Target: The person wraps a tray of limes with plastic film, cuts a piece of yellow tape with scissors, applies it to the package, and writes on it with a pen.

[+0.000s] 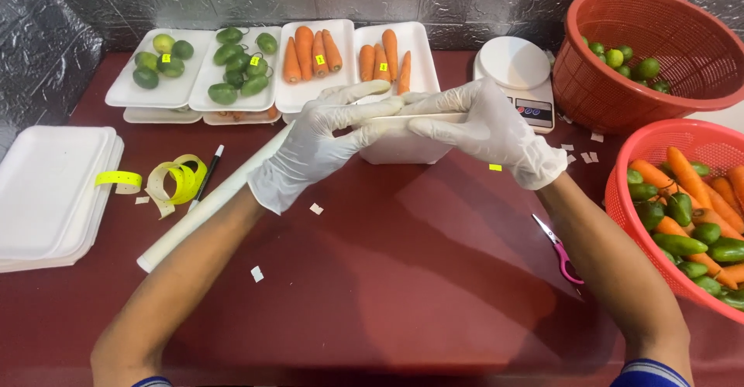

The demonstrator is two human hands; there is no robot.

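From the head view, the gloved left hand (314, 151) and gloved right hand (484, 127) both pinch closed on a long white roll (205, 209) slanting toward the table's (403, 278) left edge, above a white tray (403, 148) near its back edge.

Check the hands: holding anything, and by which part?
Both gloved hands grip a white foam tray: left hand and right hand pinch its near top rim from either side. The tray's bottom rests on the table.
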